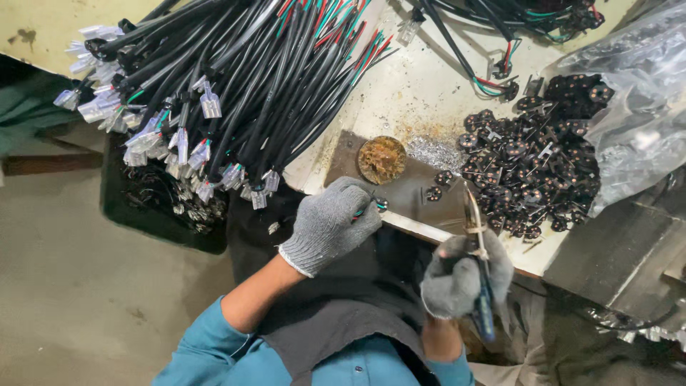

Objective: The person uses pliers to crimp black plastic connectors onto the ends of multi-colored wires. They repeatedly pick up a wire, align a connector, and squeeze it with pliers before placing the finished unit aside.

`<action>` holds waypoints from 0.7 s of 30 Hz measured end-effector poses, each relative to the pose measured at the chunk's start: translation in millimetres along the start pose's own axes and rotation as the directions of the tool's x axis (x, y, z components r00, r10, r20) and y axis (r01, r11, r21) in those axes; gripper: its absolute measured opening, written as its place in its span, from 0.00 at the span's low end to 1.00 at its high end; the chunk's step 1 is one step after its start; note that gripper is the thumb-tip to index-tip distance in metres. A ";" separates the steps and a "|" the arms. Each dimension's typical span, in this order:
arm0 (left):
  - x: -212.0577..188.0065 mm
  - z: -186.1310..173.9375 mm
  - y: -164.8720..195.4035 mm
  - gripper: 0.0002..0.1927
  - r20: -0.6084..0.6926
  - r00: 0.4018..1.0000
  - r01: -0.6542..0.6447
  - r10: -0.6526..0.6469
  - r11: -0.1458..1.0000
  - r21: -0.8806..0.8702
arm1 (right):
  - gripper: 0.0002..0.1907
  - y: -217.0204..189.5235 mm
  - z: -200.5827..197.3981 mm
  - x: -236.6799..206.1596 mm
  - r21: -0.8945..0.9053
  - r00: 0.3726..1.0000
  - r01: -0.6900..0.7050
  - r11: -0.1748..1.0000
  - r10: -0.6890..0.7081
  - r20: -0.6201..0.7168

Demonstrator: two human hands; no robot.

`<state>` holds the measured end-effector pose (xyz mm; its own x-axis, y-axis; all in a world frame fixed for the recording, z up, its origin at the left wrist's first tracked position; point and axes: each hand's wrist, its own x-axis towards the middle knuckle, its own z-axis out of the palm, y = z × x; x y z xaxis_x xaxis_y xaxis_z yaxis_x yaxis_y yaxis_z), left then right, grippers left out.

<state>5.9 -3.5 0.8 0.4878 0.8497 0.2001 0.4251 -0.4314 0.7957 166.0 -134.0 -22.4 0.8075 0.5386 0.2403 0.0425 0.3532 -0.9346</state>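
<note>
My left hand [330,226], in a grey knit glove, pinches the end of a thin cable [376,205] with red and green wires over a dark plate [407,191]. My right hand [461,275], also gloved, grips a slim metal tool with a blue handle [480,282]. The tool's tip points away from me, towards a pile of small round black parts [532,161]. Two loose round parts [434,191] lie on the plate just left of the tool tip.
A big bundle of black cables with clear connectors [214,93] hangs over the table's left edge above a black bin [143,207]. A round tin of brown paste [381,159] and silvery scraps [437,151] sit behind the plate. A clear plastic bag [636,107] lies right.
</note>
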 end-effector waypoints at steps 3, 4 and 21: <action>3.0 -1.5 3.4 0.10 -0.010 1.000 -0.002 0.002 1.000 -0.015 | 0.27 10.8 3.7 -2.0 -0.292 0.932 -0.274 0.916 0.328 0.153; 3.8 -2.4 4.2 0.10 0.000 1.000 -0.017 0.017 1.000 -0.017 | 0.25 11.9 5.4 -3.5 -0.236 0.942 -0.282 0.930 0.315 0.116; -18.5 -19.4 9.7 0.11 0.274 0.960 0.025 0.056 0.959 -0.284 | 0.27 -26.2 -4.6 -3.7 -0.385 0.905 -0.291 0.876 0.383 0.188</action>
<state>-13.8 -17.4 16.0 0.7013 0.7084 0.0801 0.2032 -0.3063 0.9300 164.6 -148.8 0.0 0.6363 0.7660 -0.0912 0.0286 -0.1415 -0.9895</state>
